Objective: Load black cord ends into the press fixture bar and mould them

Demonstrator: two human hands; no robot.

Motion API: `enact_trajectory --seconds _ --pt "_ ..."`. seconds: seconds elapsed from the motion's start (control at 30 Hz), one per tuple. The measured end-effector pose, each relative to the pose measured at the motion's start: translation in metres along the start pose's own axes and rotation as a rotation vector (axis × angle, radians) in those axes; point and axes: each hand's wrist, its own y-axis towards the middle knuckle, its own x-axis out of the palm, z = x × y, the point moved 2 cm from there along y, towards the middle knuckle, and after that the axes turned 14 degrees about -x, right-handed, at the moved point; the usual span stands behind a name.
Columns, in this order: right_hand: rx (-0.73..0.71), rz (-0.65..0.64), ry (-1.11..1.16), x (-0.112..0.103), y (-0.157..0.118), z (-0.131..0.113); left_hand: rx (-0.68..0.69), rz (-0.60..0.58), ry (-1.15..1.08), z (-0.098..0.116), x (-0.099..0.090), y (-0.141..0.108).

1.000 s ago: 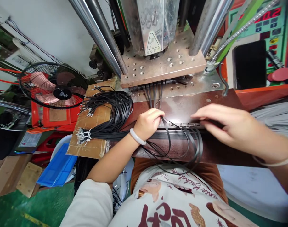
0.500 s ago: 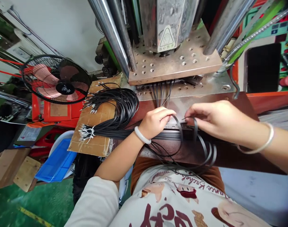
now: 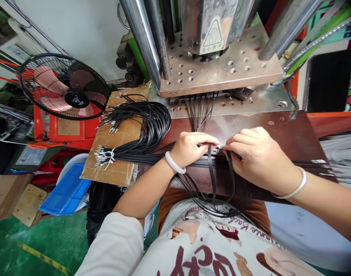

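Black flat cables point(image 3: 211, 168) sit pinched between the fingertips of my left hand point(image 3: 192, 147) and right hand point(image 3: 254, 157), which nearly touch over the brown steel table point(image 3: 293, 134). From my closed fingers the cables loop down toward my lap; a bigger bundle point(image 3: 140, 130) lies left on cardboard point(image 3: 117, 168).

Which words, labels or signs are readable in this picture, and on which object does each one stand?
"当心伤手", under a hand symbol in a yellow triangle: warning sticker on the press head.
Cursive letters, perhaps "Bache": print on the shirt, only partly legible.
Large dark red letters lower on the shirt: cut off, unreadable.
Logo on the fan hub: too small.
Paper label at left: blurred.
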Motion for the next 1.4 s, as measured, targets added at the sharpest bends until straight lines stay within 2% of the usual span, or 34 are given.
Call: enact_trajectory --seconds 0.13,0.23,0.33,0.4,0.47,0.53,0.6,0.67,0.8,0.87,1.0,1.07,1.17,1.4 --pt "0.007 -0.006 0.043 0.006 0.000 -0.007 0.074 -0.021 0.130 0.001 0.004 -0.002" --pt "0.048 -0.047 0.135 0.003 -0.002 -0.002 0.175 -0.030 0.279 0.008 0.004 -0.005" --pt "0.133 -0.109 0.339 -0.016 -0.013 0.020 0.303 -0.056 0.412 0.019 0.004 -0.011" --pt "0.256 -0.147 0.346 -0.036 -0.030 0.042 0.333 -0.078 0.470 0.022 0.005 -0.014" --pt "0.345 -0.250 0.224 -0.053 -0.053 0.060 0.328 -0.101 0.483 0.022 0.007 -0.015" --pt "0.337 -0.428 0.109 -0.060 -0.078 0.069 0.309 -0.106 0.424 0.020 0.008 -0.013" --pt "0.321 -0.584 0.044 -0.056 -0.099 0.070 0.265 -0.096 0.301 0.017 0.006 -0.010" --pt "0.317 -0.639 -0.034 -0.048 -0.112 0.065 0.183 -0.051 0.167 0.015 0.001 -0.007" --pt "0.265 -0.567 -0.219 -0.042 -0.110 0.054 0.002 0.159 -0.005 0.009 -0.011 -0.006" --pt "0.288 -0.456 -0.219 -0.047 -0.101 0.050 -0.048 0.239 -0.033 0.006 -0.015 -0.008" --pt "0.335 -0.053 0.125 -0.053 -0.080 0.041 -0.080 0.256 -0.044 0.004 -0.014 -0.011" --pt "0.306 0.047 0.222 -0.049 -0.072 0.036 -0.083 0.237 -0.048 0.005 -0.013 -0.010" --pt "0.237 0.030 0.180 -0.042 -0.063 0.029 -0.079 0.234 -0.058 0.007 -0.013 -0.009" --pt "0.042 -0.058 -0.098 -0.037 -0.055 0.018 -0.067 0.211 -0.014 0.008 -0.016 -0.009"
